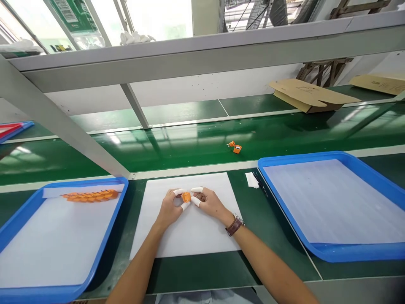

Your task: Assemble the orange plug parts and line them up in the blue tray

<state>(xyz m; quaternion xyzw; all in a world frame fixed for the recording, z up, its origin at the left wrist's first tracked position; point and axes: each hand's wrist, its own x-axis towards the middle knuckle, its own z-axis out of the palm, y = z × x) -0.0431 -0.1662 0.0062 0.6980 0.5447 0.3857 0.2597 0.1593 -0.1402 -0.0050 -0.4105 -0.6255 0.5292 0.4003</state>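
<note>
A small orange plastic part (186,197) is held up over a white sheet (190,236) in front of me. My left hand (171,207) pinches it between index finger and thumb, both tipped with white finger covers. From the other side, my right hand (209,203) meets the part's right edge with its covered fingertips, its fingers closed together. Whether a second small piece sits between those right fingers is hard to see. A brown-strapped watch (234,225) circles the right wrist.
A blue tray (122,211) on the left holds a row of orange parts (91,196). On the right lies another blue tray (278,215) lined with white paper. Orange pieces (236,147) rest on the green belt (190,145). Cardboard (313,93) and a metal frame (202,67) stand beyond.
</note>
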